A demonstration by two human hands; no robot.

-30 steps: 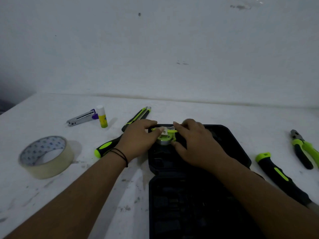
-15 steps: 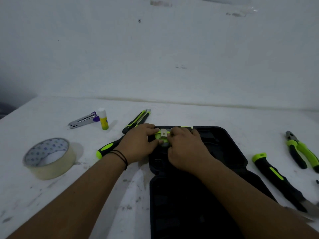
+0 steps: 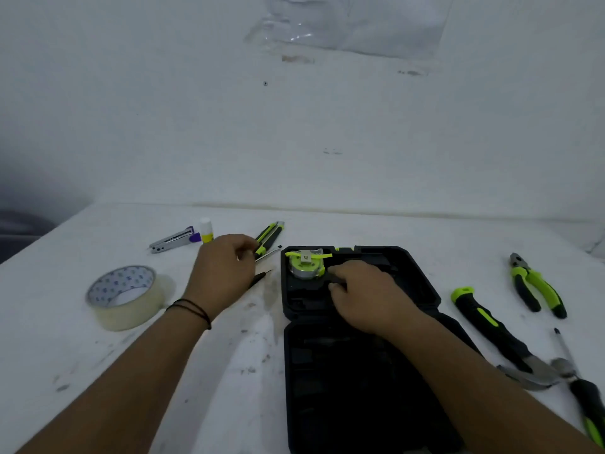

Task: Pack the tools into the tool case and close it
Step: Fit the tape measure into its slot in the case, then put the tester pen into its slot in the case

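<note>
The round green tape measure (image 3: pixel 306 265) is sitting in its slot at the far left corner of the open black tool case (image 3: pixel 343 371), which is lying on the counter (image 3: pixel 82 371). The right hand (image 3: pixel 363 293) is resting in the case just beside it, fingers loosely bent, nothing seen held. The left hand (image 3: pixel 222 270) is being curled over a thin tool (image 3: pixel 268 253) by the green utility knife (image 3: pixel 270 235); a firm hold cannot be told. Next, that tool probably needs lifting into the case. No writing is being read anywhere.
</note>
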